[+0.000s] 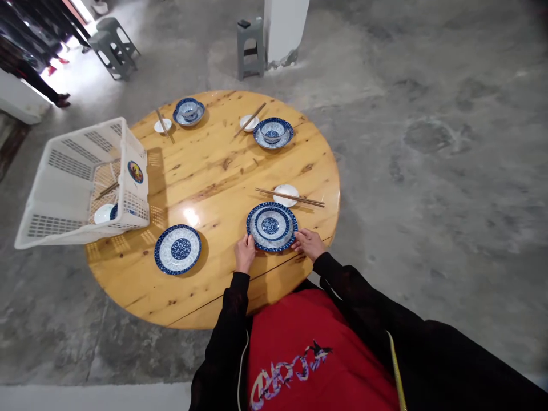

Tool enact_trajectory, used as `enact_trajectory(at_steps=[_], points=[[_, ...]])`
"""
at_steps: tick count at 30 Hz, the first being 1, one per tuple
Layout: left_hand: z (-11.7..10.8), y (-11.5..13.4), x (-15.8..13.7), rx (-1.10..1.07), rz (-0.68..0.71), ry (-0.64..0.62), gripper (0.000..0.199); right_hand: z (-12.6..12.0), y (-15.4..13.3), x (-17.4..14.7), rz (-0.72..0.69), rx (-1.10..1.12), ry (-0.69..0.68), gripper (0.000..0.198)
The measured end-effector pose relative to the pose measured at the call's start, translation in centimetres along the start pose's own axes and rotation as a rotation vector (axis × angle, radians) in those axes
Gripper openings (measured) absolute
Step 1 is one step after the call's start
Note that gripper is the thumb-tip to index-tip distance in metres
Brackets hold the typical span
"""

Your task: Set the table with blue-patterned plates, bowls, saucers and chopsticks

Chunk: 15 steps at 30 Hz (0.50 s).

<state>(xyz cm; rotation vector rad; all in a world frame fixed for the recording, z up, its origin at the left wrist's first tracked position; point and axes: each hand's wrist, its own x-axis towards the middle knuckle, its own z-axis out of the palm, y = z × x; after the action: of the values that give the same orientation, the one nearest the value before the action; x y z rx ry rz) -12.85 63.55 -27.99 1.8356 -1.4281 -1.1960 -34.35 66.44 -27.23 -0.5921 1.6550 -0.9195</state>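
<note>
We've got a gray stool (251, 35) on the concrete floor (428, 228) past the table's (205, 171) far edge, right beside a white pillar (286, 28), chipped at its base. Small dark flat object (244, 23) near the seat's left edge; we can't ID it. Beyond the table's far-left edge we see two more stools (103, 39) and people's dark-clad legs (36, 84) by a bright opening (83, 10).

A basket (137, 197) stands on the table (205, 165) at left; to its right lie a plate (177, 249), then a bowl (270, 226) on another plate (248, 224); behind, chopsticks (308, 200) cross a saucer (287, 189).
</note>
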Motion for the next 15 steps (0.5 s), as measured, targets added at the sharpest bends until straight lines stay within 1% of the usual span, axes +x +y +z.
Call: enact_trajectory(at_steps=[4, 9, 12, 15], points=[[0.0, 0.3, -0.3, 0.017, -0.023, 0.035, 0.034, -0.6, 0.0, 0.9, -0.016, -0.030, -0.054, 0.017], [0.9, 0.9, -0.5, 0.022, -0.060, 0.062, 0.034, -1.5, -0.5, 2.1, -0.042, -0.062, -0.112, 0.019], [1.3, 1.4, -0.3, 0.011, -0.069, 0.073, 0.034, -1.9, -1.0, 2.7, -0.062, -0.080, -0.128, 0.024], [1.6, 1.8, 0.0, 0.016, -0.064, 0.057, 0.034, -2.3, -1.7, 3.2, -0.086, -0.111, -0.131, 0.028]])
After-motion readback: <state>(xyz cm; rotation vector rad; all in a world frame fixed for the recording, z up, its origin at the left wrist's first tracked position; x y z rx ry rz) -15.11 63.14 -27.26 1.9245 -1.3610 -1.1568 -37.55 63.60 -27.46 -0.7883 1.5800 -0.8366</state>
